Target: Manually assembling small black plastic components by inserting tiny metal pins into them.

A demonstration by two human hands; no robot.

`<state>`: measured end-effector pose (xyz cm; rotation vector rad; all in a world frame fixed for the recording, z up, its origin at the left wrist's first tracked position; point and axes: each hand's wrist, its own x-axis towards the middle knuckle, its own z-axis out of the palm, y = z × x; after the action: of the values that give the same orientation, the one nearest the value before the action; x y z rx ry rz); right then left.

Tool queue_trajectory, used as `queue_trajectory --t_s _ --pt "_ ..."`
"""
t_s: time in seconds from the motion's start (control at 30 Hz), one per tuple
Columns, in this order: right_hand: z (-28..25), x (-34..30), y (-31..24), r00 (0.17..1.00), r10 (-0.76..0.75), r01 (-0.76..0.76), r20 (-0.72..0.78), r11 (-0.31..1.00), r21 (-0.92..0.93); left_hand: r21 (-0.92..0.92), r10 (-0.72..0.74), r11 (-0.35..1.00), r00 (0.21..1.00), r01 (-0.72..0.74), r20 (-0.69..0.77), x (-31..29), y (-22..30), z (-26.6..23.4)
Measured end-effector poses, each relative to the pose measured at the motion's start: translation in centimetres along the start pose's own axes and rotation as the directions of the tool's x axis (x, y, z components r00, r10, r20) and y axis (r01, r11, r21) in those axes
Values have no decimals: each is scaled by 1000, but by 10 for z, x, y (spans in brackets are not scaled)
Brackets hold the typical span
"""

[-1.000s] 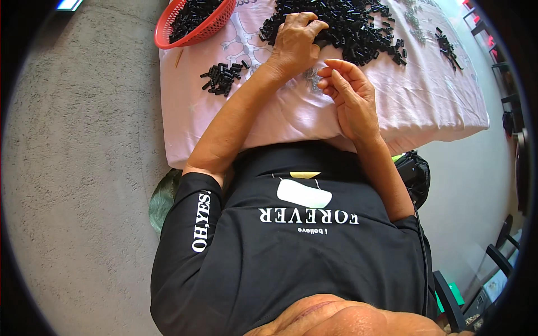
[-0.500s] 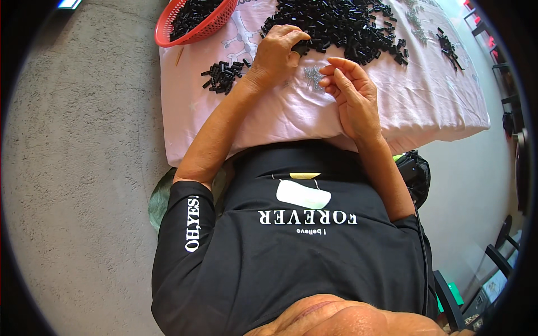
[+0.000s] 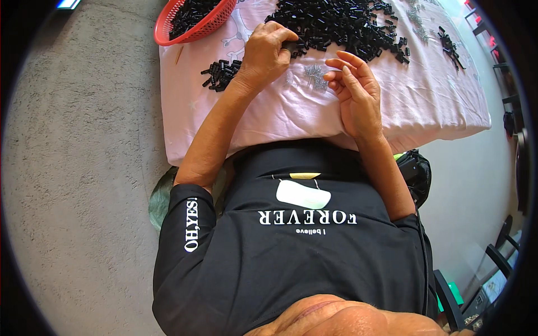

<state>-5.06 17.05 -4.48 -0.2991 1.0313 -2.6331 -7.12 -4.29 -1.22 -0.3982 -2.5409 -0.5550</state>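
Pinching a partly hidden dark piece (image 3: pixel 289 46), the left hand (image 3: pixel 265 54) is bordering the cut-off pile of black tubes (image 3: pixel 336 25); the right hand (image 3: pixel 360 98), half-curled beside blurred silvery bits (image 3: pixel 315 76), is leaving its grip unclear.

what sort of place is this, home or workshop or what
Possibly a home or a small informal workroom, though I can't be sure. A pink patterned cloth covers the work surface, a large heap of small black parts lies on it, and a red plastic basket holds more.
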Motion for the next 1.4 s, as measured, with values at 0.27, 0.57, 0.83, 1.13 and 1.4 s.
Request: queue_trajectory --t_s 0.27,0.57,0.83,1.13,1.4 --pt "0 0 1 1000 15 -15 16 1000 -22 114 -16 993 998 9 60 2 1 7" --pt "0 0 3 1000 8 -7 23 999 -52 193 25 980 992 -48 121 5 6 6" --pt "0 0 3 999 16 -15 30 999 -47 255 -31 967 992 -2 126 10 15 11" --pt "4 -2 2 1000 2 1 23 991 -130 -303 -181 926 969 226 170 4 38 -10" --pt "7 -2 3 997 -2 19 72 973 -232 -627 -162 693 925 355 344 -13 63 -23"
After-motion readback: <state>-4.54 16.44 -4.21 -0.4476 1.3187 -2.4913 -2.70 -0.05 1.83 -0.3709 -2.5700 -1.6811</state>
